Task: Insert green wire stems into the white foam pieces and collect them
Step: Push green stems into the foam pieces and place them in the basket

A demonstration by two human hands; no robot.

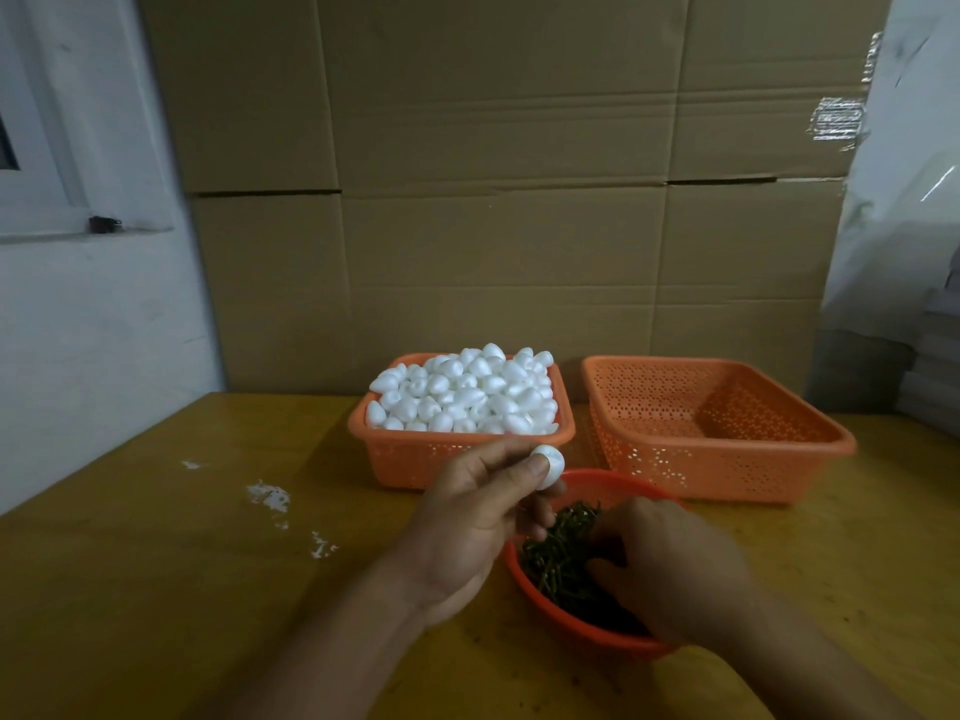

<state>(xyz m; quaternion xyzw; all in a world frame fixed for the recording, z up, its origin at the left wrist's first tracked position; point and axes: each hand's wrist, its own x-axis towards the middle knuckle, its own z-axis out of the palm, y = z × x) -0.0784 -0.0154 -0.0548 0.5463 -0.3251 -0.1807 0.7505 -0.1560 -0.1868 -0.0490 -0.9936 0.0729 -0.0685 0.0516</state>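
While the left hand (475, 517) pinches a single white foam piece (548, 466) between thumb and fingertips, holding it up over the rim of the round red bowl (587, 634), the right hand (670, 569) is down in that bowl with fingers curled into the green wire stems (558, 558). Can't tell if it's actually got one. At 12 o'clock from the bowl sits an orange basket (415, 459) heaped with foam pieces (467, 392), and at 2 o'clock a second orange basket (727, 459). Everything's on a yellow table (156, 589), with white crumbs (270, 498) at 9 o'clock.
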